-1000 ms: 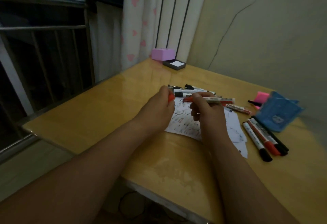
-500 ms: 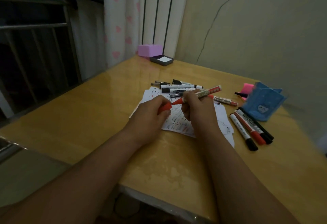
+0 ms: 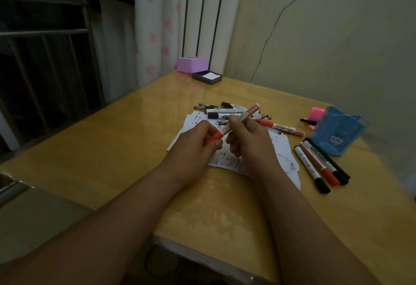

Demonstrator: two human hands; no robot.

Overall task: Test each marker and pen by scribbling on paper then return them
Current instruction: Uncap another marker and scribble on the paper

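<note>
Marker (image 3: pixel 251 110) tip is hidden between left hand (image 3: pixel 195 147) and right hand (image 3: pixel 249 142).

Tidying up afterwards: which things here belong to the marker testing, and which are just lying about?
Job: red-capped white marker, gripped by left hand and right hand; scribbled white paper; marker row at right; blue pen holder.
Lying about: pink box; dark tray of white notes.

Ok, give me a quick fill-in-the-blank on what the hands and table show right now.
The left hand pinches the ___ cap of the marker. The right hand grips that marker's barrel over the scribbled ___. The blue holder stands on the table's ___ side.
Missing: red; paper; right.
</note>
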